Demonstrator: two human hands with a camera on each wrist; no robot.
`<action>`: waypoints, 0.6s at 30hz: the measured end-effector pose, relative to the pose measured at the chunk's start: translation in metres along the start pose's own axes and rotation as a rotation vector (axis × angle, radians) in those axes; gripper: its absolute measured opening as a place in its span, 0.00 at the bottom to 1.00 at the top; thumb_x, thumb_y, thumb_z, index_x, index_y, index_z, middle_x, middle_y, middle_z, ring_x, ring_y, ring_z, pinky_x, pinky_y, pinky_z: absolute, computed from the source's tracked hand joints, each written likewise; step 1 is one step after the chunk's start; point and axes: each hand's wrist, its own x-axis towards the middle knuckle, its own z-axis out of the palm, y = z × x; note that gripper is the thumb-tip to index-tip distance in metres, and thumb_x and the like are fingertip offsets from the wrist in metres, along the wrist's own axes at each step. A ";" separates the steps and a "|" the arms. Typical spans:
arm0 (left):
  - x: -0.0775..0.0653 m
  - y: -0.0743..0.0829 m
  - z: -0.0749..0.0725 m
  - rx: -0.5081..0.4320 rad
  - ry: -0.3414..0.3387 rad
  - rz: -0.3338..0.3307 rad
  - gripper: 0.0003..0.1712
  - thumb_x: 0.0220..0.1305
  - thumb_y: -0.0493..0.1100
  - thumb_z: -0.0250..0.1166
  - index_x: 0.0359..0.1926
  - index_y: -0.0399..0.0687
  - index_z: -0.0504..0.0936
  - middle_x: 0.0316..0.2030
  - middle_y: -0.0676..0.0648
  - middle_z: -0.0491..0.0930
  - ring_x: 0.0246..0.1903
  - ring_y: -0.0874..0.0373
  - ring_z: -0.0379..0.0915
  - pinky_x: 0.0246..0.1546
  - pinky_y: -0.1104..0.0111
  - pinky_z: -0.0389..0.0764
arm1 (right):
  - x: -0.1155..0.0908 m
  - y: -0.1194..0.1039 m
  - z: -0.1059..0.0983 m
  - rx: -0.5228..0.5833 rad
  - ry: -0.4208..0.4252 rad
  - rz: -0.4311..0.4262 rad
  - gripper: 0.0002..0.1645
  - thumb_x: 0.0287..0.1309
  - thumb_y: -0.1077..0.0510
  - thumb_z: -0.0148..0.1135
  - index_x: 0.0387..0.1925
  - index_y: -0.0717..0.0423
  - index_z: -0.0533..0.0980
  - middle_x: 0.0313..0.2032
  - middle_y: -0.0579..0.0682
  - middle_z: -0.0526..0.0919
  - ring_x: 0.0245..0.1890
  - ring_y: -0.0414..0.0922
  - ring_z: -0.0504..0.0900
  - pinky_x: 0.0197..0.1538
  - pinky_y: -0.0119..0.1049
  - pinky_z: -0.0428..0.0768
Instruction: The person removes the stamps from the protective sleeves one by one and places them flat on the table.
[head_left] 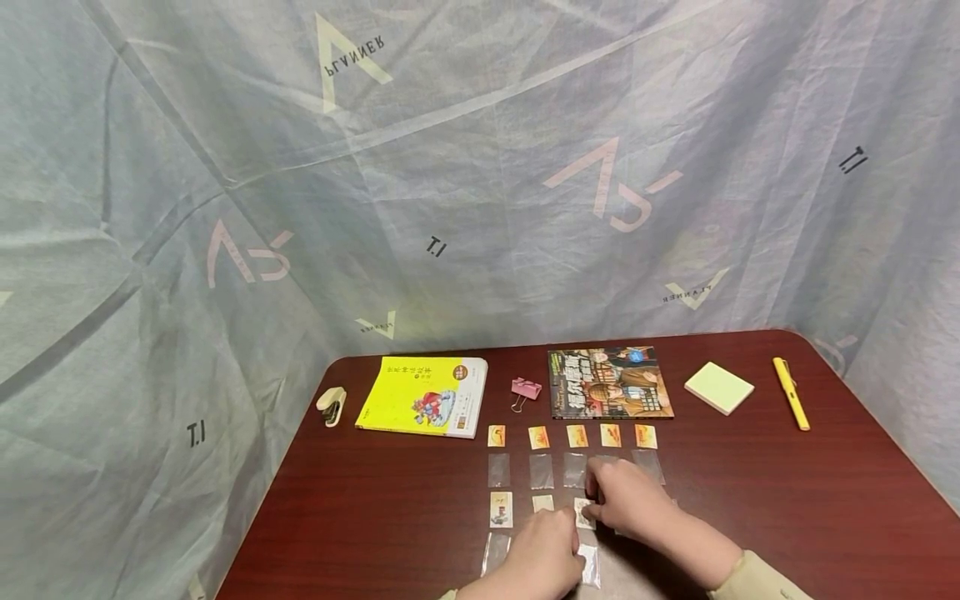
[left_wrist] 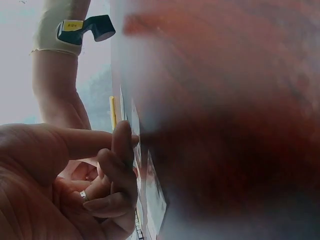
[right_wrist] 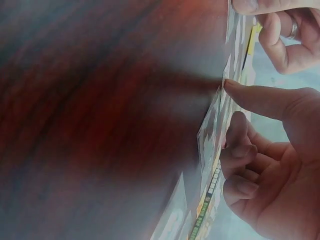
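Note:
Small picture cards and clear sleeves lie in alternating rows on the brown table. My right hand (head_left: pixel 633 500) reaches over the right part of the rows, thumb tip on a beige card (head_left: pixel 584 513) and index finger by a clear sleeve (head_left: pixel 574 471). In the right wrist view its thumb (right_wrist: pixel 260 100) is straight, the other fingers loosely bent. Low over the lower rows is my left hand (head_left: pixel 542 554), beside another sleeve (head_left: pixel 590 567). The left wrist view shows its thumb and fingers (left_wrist: pixel 120 150) meeting near the tabletop; I cannot tell whether they pinch anything.
Beyond the rows lie a yellow book (head_left: pixel 420 396), a pink binder clip (head_left: pixel 526 389) and a dark comic-style book (head_left: pixel 611 383). A pale note pad (head_left: pixel 718 387) and a yellow pen (head_left: pixel 792 396) are at right, a small stapler (head_left: pixel 331 406) at far left. Grey cloth hangs behind.

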 end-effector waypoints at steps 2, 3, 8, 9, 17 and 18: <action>0.000 0.000 0.000 -0.007 0.006 0.001 0.13 0.37 0.43 0.70 0.16 0.58 0.71 0.12 0.59 0.68 0.16 0.66 0.65 0.17 0.74 0.63 | -0.001 0.001 -0.001 0.010 -0.001 0.004 0.19 0.33 0.48 0.75 0.21 0.42 0.70 0.14 0.33 0.67 0.17 0.32 0.65 0.21 0.31 0.63; 0.001 -0.001 0.000 -0.013 0.009 -0.002 0.13 0.38 0.43 0.70 0.16 0.57 0.71 0.12 0.59 0.67 0.16 0.66 0.65 0.17 0.74 0.63 | -0.001 0.002 -0.002 0.020 -0.004 0.004 0.19 0.34 0.48 0.75 0.21 0.42 0.70 0.14 0.33 0.67 0.17 0.32 0.65 0.21 0.31 0.63; 0.008 0.000 -0.002 -0.049 0.019 -0.041 0.14 0.42 0.47 0.70 0.16 0.58 0.70 0.12 0.60 0.65 0.16 0.66 0.62 0.17 0.73 0.62 | -0.005 0.008 -0.009 0.065 -0.013 0.003 0.16 0.40 0.49 0.73 0.21 0.40 0.70 0.14 0.31 0.67 0.17 0.30 0.65 0.21 0.29 0.63; 0.010 0.001 -0.002 -0.050 0.021 -0.051 0.15 0.43 0.48 0.70 0.16 0.58 0.70 0.12 0.60 0.65 0.15 0.66 0.62 0.17 0.73 0.61 | -0.007 0.010 -0.010 0.071 -0.014 0.001 0.16 0.41 0.49 0.73 0.21 0.40 0.70 0.14 0.31 0.67 0.16 0.30 0.65 0.22 0.29 0.64; 0.037 0.024 0.001 0.091 0.022 -0.082 0.18 0.46 0.57 0.68 0.15 0.59 0.69 0.12 0.58 0.68 0.16 0.61 0.67 0.16 0.67 0.63 | -0.021 0.030 -0.019 0.079 -0.018 -0.017 0.15 0.42 0.53 0.72 0.21 0.40 0.70 0.15 0.30 0.67 0.16 0.28 0.64 0.22 0.28 0.63; 0.040 0.027 0.004 0.115 0.024 -0.077 0.18 0.46 0.57 0.68 0.15 0.59 0.70 0.13 0.58 0.69 0.16 0.61 0.67 0.15 0.67 0.63 | -0.023 0.032 -0.019 0.075 -0.014 -0.015 0.15 0.41 0.53 0.72 0.21 0.40 0.70 0.15 0.30 0.67 0.16 0.28 0.64 0.22 0.28 0.63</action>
